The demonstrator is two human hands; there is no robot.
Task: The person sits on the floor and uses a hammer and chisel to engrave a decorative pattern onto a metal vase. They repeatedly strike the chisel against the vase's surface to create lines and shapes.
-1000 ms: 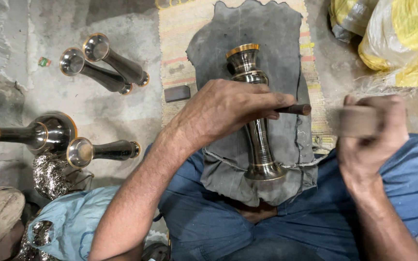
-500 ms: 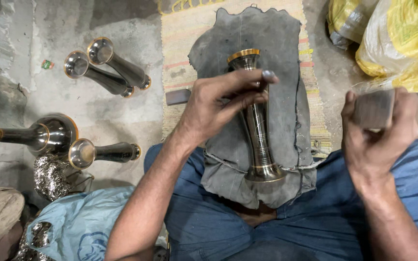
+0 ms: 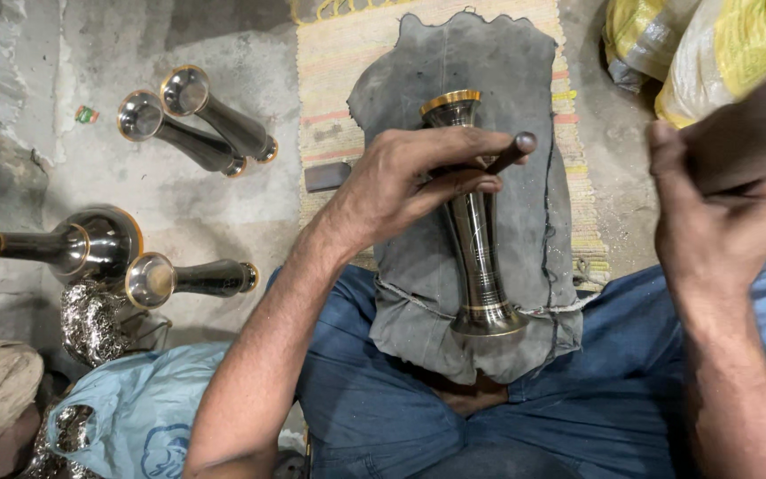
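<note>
Left hand (image 3: 410, 182) pinching a rod (image 3: 509, 153) across the vase (image 3: 476, 239) beneath its fingers; right hand (image 3: 720, 213) gripping a blurred block (image 3: 755, 124)

There is a single view, from a camera worn on the person's head, looking almost straight down over the lap and the floor in front of the crossed legs. It sits close: the left hand (image 3: 418, 182) fills the middle of the frame, and the right hand (image 3: 724, 222) is cut by the right edge, blurred and very near the lens. The top of the frame faces away from the person, reaching a striped mat (image 3: 330, 98) and yellow sacks (image 3: 720, 49). The left side takes in bare concrete floor (image 3: 37, 106) with brass vases (image 3: 197, 120) lying on it. No second view shares the scene.
</note>
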